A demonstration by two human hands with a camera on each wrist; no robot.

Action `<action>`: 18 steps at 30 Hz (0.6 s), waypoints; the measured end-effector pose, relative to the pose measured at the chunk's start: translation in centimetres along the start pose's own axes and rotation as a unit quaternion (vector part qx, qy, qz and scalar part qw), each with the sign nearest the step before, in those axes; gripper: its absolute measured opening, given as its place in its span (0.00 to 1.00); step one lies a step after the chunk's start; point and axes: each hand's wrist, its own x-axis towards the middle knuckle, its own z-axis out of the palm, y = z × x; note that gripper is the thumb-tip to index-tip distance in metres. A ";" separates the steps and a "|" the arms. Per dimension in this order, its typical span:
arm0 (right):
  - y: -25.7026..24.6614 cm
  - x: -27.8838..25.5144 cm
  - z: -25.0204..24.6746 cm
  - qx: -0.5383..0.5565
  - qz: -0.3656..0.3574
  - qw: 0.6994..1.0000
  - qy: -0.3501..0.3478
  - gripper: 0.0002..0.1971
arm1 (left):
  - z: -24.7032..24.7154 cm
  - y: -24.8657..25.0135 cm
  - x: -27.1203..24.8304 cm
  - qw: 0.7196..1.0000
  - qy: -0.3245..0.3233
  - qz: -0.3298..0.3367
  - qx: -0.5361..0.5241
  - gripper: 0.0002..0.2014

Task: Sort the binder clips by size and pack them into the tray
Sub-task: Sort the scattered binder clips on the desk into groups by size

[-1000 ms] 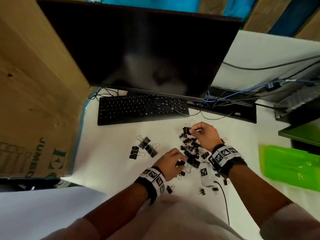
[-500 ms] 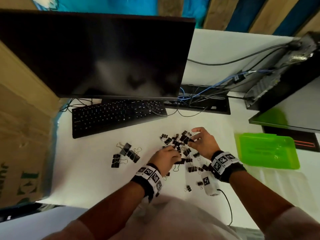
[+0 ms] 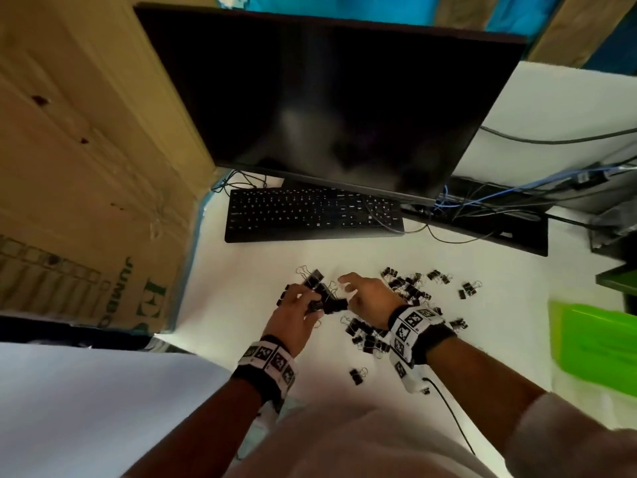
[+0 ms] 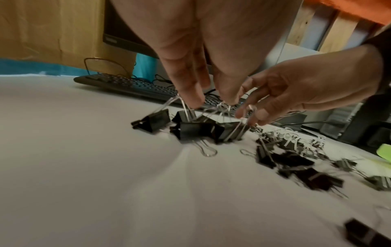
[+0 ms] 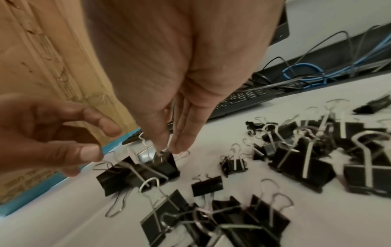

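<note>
A cluster of large black binder clips point(image 3: 319, 291) lies on the white table just in front of the keyboard. My left hand point(image 3: 310, 301) reaches down over it, its fingertips point(image 4: 193, 102) pinching the wire handles of a large clip point(image 4: 190, 130). My right hand point(image 3: 348, 291) meets it from the right and pinches a wire handle of a large clip point(image 5: 162, 167) between its fingertips point(image 5: 178, 147). A pile of smaller clips point(image 3: 410, 289) spreads out to the right, with more point(image 3: 367, 338) under my right wrist. The green tray point(image 3: 593, 339) lies at the far right.
A black keyboard point(image 3: 310, 215) and a dark monitor point(image 3: 327, 98) stand behind the clips. A cardboard box point(image 3: 86, 167) walls off the left side. Cables point(image 3: 499, 201) run at the back right. One stray clip point(image 3: 356, 376) lies near me.
Both hands have moved left, from the pile of small clips to the cluster of large clips. The head view has swung left, so the tray sits at the right edge.
</note>
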 end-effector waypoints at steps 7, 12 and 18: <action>0.9 -6.0 -1.4 -0.141 -0.127 0.978 -0.083 0.11 | 3.6 1.9 -2.0 0.971 -0.225 0.056 0.053 0.22; 0.7 -9.3 3.2 -0.304 -0.224 0.893 -0.246 0.17 | 5.1 3.1 -0.4 0.973 -0.216 0.028 0.077 0.31; 3.0 -8.8 4.8 -0.447 -0.240 0.850 -0.142 0.03 | 5.3 3.5 0.5 0.979 -0.165 0.035 0.116 0.19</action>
